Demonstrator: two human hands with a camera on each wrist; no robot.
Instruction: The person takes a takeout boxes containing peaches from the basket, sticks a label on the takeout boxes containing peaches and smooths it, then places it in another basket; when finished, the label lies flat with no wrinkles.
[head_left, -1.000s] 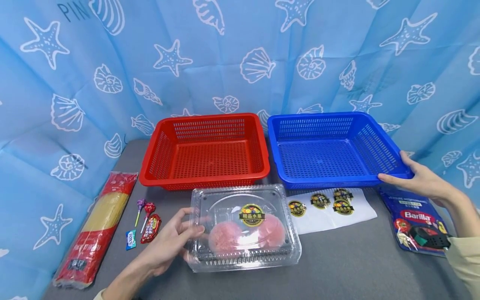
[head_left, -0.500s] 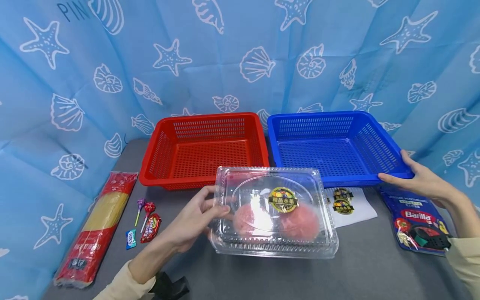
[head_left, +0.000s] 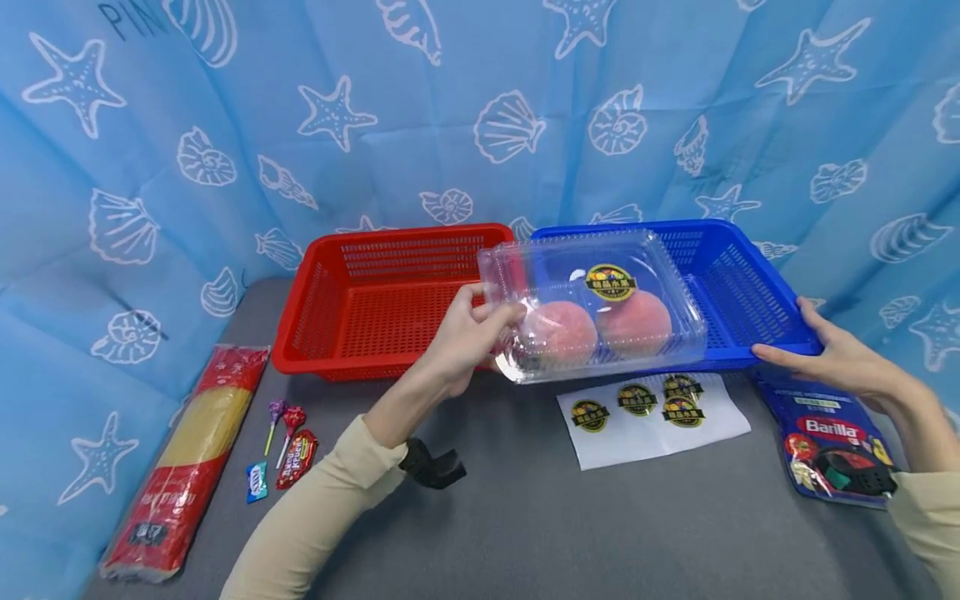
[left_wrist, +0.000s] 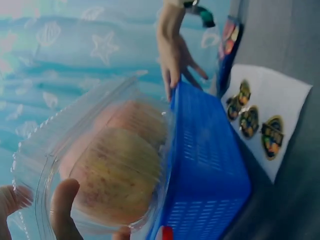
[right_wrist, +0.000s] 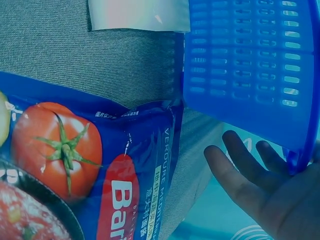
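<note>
A clear plastic clamshell box (head_left: pixel 517 258) with two pink-and-yellow peaches (head_left: pixel 634 323) and a round black-and-gold sticker on its lid hangs tilted over the front left of the blue basket (head_left: pixel 738 287). My left hand (head_left: pixel 468 337) grips its left end, thumb on top. In the left wrist view, the peaches (left_wrist: pixel 117 172) show through the plastic beside the basket wall. At the basket's front right corner my right hand (head_left: pixel 851 354) holds the rim between thumb and fingers. Several of its fingers (right_wrist: pixel 235 182) extend along the outside in the right wrist view; its thumb is hidden there.
Left of the blue basket stands a red basket (head_left: pixel 307 367). A white sheet of stickers (head_left: pixel 615 446) lies in front. A blue Barilla pouch (head_left: pixel 821 429) is at right. Noodles (head_left: pixel 191 458), two lollipops (head_left: pixel 292 419) and wrapped sweets (head_left: pixel 297 458) lie left. A patterned curtain (head_left: pixel 420 108) hangs behind.
My left hand has lifted the clamshell box from the table, carrying it right and forward over the blue basket. The sticker sheet is uncovered. My right hand has stayed at the basket corner.
</note>
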